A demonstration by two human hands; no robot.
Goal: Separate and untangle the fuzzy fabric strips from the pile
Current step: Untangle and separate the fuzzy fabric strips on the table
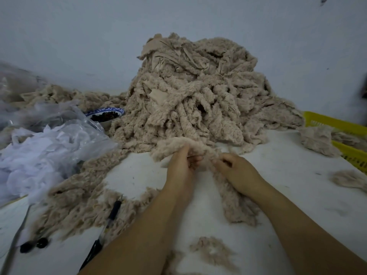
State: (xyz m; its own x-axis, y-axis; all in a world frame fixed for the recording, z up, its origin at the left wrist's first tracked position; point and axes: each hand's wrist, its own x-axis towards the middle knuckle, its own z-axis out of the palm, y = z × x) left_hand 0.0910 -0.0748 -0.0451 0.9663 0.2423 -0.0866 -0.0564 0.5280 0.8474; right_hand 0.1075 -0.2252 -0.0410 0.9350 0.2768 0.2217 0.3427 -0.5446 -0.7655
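Fluff tuft [212, 252] | L hand [182, 165] + R hand [238, 171] pinch fuzzy beige strip [234, 199] | shaggy pile [194, 96] behind

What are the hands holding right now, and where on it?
Both hold one beige fuzzy fabric strip: left hand and right hand pinch it close together at the foot of the big beige pile, its remainder trailing down the white table.

One left hand [182, 163] and one right hand [238, 171] are gripping one fuzzy strip [234, 201] by one pile [194, 92]; one pen [111, 217], one bowl [117, 111] and two black rings [42, 243] are lying nearby.
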